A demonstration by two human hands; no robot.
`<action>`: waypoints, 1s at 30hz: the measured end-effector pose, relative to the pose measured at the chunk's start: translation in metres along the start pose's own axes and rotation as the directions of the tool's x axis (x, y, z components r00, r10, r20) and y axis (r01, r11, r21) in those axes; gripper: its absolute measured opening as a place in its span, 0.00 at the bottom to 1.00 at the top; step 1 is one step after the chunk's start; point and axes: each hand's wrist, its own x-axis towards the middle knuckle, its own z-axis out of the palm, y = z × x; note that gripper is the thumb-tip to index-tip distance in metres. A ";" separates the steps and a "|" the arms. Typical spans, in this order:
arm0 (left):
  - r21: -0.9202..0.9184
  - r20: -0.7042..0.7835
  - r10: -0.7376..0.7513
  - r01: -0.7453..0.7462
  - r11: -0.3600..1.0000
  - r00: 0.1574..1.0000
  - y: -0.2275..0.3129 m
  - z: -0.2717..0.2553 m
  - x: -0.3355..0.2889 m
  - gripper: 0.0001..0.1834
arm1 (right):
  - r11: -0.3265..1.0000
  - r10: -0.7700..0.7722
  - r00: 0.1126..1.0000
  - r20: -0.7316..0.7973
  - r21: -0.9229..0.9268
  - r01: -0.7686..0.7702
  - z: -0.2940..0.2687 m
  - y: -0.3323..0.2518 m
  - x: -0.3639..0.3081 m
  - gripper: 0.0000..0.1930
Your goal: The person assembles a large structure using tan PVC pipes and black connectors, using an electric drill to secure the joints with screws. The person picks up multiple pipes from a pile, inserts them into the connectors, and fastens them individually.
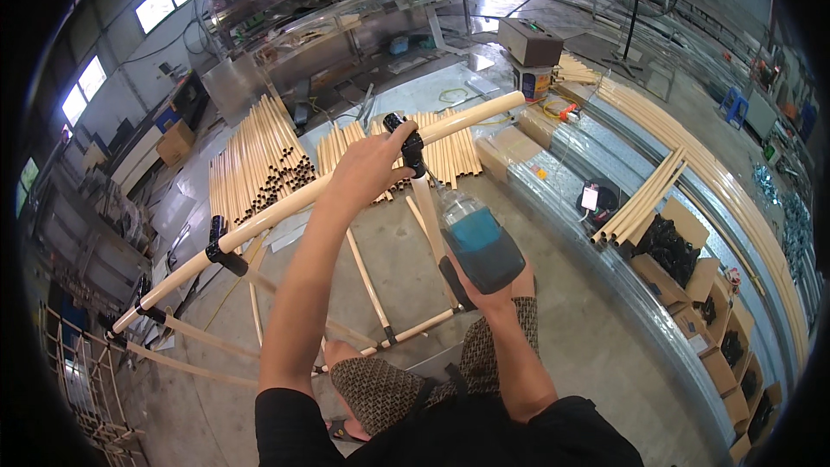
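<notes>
1. Right, the left hand (373, 164) is wrapped over a long cream pipe (337, 186), fingers closed around it just beside a black joint clamp (412, 149).
2. The right hand (494, 285) grips a teal power driver (477, 242), fingers closed on its handle, nose aimed up at that clamp.
3. That pipe runs across the picture at chest height, from lower left to upper right, as the top rail of a pipe frame (380, 329) whose lower bars sit above the concrete floor (571, 311).
4. It looks stiff, smooth and fairly light; a long length like that would likely swing, so a hold close to the joint seems the steadiest.
5. Behind, bundles of cut pipes (259, 160) lie on the floor.
6. To the right, open cardboard boxes (683, 264) of black fittings sit beside more long pipes.
</notes>
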 end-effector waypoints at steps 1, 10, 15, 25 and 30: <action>0.002 0.000 0.000 0.000 1.000 1.000 0.002 -0.003 0.000 0.35 | 0.998 0.033 0.999 -0.006 0.046 -0.033 0.002 0.002 0.001 0.16; 0.019 -0.014 -0.010 0.011 1.000 1.000 0.007 -0.005 -0.002 0.36 | 0.999 0.028 0.998 0.059 0.028 -0.030 -0.002 0.003 -0.002 0.14; 0.003 0.041 -0.064 0.064 0.998 0.997 0.008 -0.005 -0.001 0.40 | 0.969 -0.196 0.980 0.028 -0.148 0.198 -0.014 -0.004 0.012 0.10; -0.004 0.039 -0.072 0.072 0.997 0.997 0.013 -0.003 -0.002 0.38 | 0.998 -0.004 0.978 0.209 -0.060 0.017 -0.056 -0.049 0.038 0.13; 0.000 0.092 -0.113 0.114 0.994 0.989 0.020 -0.007 0.003 0.37 | 0.986 -0.089 0.979 0.185 -0.122 0.113 -0.053 -0.030 0.035 0.12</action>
